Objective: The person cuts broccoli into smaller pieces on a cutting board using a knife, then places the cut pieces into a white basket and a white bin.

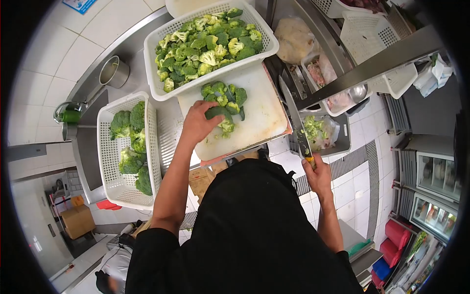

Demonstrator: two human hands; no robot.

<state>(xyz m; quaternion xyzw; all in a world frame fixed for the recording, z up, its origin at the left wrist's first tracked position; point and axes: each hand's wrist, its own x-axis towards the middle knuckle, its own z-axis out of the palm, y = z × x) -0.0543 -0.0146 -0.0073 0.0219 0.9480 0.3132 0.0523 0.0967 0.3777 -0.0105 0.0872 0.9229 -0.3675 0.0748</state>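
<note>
My left hand [198, 123] is closed around a broccoli piece [225, 126] at the near left part of the white cutting board [264, 115]. Just beyond the fingers lies a small heap of cut broccoli florets [235, 95]. My right hand [318, 174] grips the yellow handle of a large knife [293, 110]. Its long blade points away from me, off the board's right edge, not touching the broccoli. Behind the board stands a white basket [270, 45] full of cut florets. Several whole broccoli heads [131, 160] lie in a white basket [105, 161] at the left.
Below the knife a grey bin [346, 137] holds broccoli scraps. Trays of raw meat [338, 100] sit farther right, beneath a metal rail [377, 66]. A metal pot [114, 72] stands by the sink at the left. Another person [115, 267] appears at the lower left.
</note>
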